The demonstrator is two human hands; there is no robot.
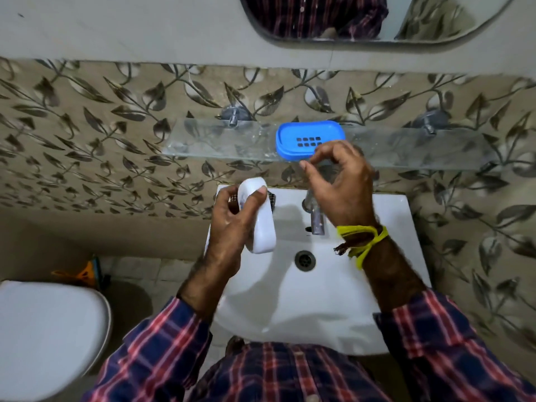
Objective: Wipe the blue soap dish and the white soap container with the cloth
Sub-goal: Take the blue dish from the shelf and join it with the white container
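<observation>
Item: white soap container (pixel 262 224), gripped in my left hand (pixel 232 224) over the sink (pixel 290 300). Blue soap dish (pixel 310 140) on glass shelf (pixel 217 140). Right hand (pixel 342 184) loosely curled, empty. Risk: the shelf-edge dish gets knocked off.

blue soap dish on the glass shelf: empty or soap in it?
Empty. The blue soap dish sits flat on the glass shelf, its drain slots fully exposed, no soap on them.

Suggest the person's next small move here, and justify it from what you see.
Probably fetch the cloth: none is in view. The left hand grips the white soap container over the sink, while the right hand hovers empty before the blue soap dish on the glass shelf.
</observation>
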